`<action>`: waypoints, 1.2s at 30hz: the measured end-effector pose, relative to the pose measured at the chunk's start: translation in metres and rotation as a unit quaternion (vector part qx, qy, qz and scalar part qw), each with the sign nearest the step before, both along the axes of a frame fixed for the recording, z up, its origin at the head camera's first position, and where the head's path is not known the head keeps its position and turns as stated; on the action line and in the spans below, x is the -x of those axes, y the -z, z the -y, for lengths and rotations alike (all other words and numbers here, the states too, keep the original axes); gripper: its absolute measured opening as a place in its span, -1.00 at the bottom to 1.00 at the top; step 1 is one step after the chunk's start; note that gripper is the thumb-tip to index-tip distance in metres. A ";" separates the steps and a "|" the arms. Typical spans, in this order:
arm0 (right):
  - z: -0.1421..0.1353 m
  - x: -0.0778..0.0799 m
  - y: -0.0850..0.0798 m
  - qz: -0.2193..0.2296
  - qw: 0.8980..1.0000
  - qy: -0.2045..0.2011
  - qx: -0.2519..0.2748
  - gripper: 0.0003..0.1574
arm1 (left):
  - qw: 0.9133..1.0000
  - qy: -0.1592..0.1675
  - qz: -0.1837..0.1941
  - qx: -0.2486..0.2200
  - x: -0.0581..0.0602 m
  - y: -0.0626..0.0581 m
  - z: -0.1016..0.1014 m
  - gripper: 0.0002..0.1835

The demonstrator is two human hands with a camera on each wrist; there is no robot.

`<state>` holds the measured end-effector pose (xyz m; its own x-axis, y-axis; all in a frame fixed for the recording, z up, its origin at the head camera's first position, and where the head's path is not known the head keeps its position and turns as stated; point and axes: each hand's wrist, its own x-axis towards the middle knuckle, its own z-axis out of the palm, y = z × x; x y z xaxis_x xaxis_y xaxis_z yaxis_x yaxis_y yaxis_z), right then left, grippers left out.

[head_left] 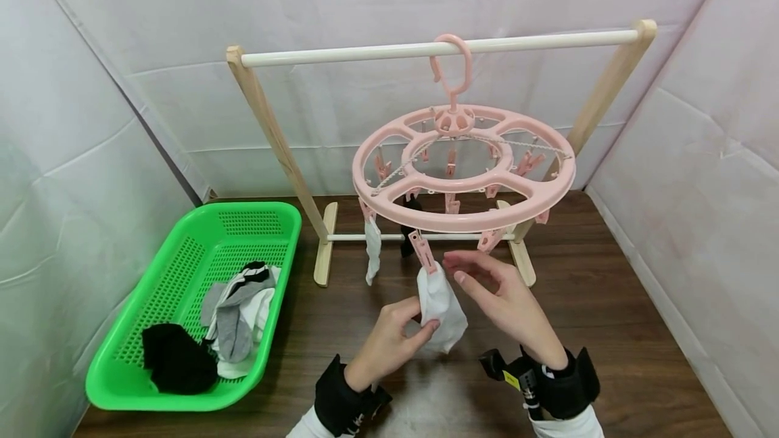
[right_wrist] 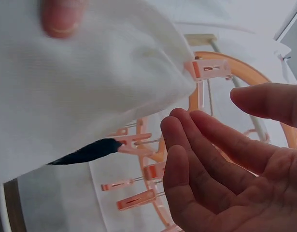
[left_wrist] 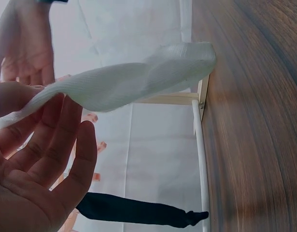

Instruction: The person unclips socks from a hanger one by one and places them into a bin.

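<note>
A white sock (head_left: 439, 309) hangs from a pink clothespin (head_left: 422, 251) at the front of the round pink drying hanger (head_left: 462, 222). My left hand (head_left: 392, 340) pinches the sock between thumb and fingers; the left wrist view shows the sock (left_wrist: 134, 82) running out past them. Beside the clothespin, my right hand (head_left: 502, 293) is held with fingers apart from thumb and nothing between them. In the right wrist view the clothespin (right_wrist: 208, 69) bites the sock's edge, just beyond the right fingertips (right_wrist: 179, 116).
A green basket (head_left: 282, 269) at left holds a black sock (head_left: 178, 360) and grey-and-white socks (head_left: 234, 330). The hanger hooks over a white rod (head_left: 353, 54) on a wooden stand (head_left: 274, 134). Another white sock (head_left: 372, 249) and a black sock (left_wrist: 134, 209) hang from it.
</note>
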<state>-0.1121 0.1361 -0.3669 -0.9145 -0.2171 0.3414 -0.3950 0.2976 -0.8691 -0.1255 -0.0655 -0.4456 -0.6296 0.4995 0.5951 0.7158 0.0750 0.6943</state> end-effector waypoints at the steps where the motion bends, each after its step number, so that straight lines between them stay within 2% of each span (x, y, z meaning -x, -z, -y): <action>1: 0.000 0.001 -0.003 -0.004 1.000 0.000 -0.004 -0.66 | 1.000 0.001 -0.001 0.001 0.000 0.000 -0.001 -0.89; 6: 0.003 0.009 -0.017 -0.039 0.999 -0.008 -0.010 -0.63 | 1.000 0.001 0.003 0.007 -0.002 0.002 -0.003 -0.92; 8: 0.004 0.012 -0.021 -0.040 0.999 -0.011 -0.014 -0.62 | 1.000 -0.001 0.005 0.013 -0.003 0.002 -0.004 -0.91; 14: 0.007 0.023 -0.026 0.015 0.999 -0.037 -0.025 -0.55 | 1.000 -0.001 0.001 0.025 -0.004 0.001 -0.008 -0.88; 23: 0.015 0.027 -0.027 0.080 0.994 -0.070 0.013 -0.51 | 1.000 0.004 0.001 0.025 -0.005 0.003 -0.011 -0.93; 27: 0.016 0.027 -0.028 0.088 0.992 -0.087 0.035 -0.51 | 1.000 0.010 0.010 0.023 -0.005 0.004 -0.011 -0.93; 36: 0.018 0.029 -0.026 0.073 0.990 -0.104 0.063 -0.55 | 1.000 0.008 0.014 0.027 -0.006 0.004 -0.011 -0.92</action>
<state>-0.1412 0.1185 -0.3405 -0.8961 -0.3697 0.2456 -0.3043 0.1090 -0.9463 -0.1191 -0.0542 -0.4498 -0.6363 0.5413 0.5496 0.6983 0.1014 0.7086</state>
